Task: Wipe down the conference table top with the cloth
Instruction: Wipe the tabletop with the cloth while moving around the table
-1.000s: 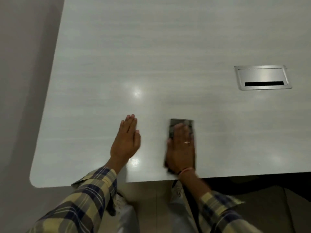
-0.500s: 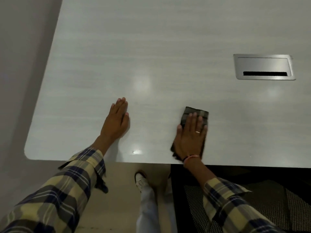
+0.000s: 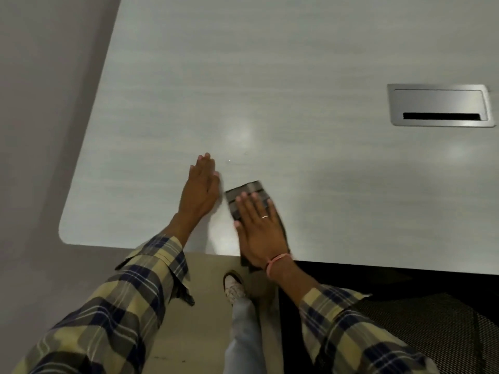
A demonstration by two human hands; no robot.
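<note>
Two hands flat on the pale table (image 3: 297, 76), fingers stretched out. Right hand (image 3: 259, 228) pressed palm-down on the dark cloth (image 3: 247, 188), near the table's front edge, cloth's tail hanging over that edge. Left hand (image 3: 201, 187) just beside the cloth, holding nothing. Metal cable hatch (image 3: 438, 105) well apart from the cloth, to the right.

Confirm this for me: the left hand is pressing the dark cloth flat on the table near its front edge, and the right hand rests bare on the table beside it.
The hands are swapped. In the head view the right hand presses the dark cloth flat on the table near its front edge, and the left hand rests bare beside it.
</note>
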